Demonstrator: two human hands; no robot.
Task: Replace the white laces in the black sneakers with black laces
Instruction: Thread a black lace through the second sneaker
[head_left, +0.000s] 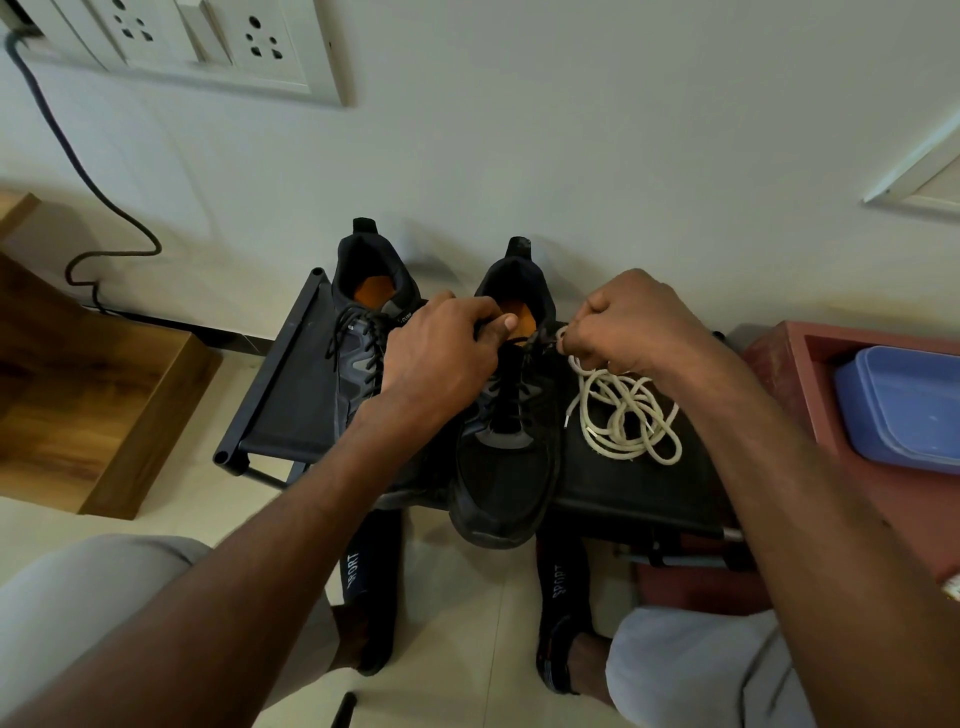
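Your left hand (444, 348) has its fingers curled at the collar of the right-hand black mesh sneaker (506, 415), the thumb pressed near the orange insole, pinching what looks like the black lace (511, 387) threaded down its tongue. Your right hand (621, 322) is clenched just beside it, pinching the lace's other end at the top eyelets. Right of that shoe, a tangled pile of cream-white round laces (626, 415) lies loose. The left-hand black sneaker (363, 332) already carries black lacing. Both shoes sit heels far on a black fabric-topped metal rack (283, 395) against the wall.
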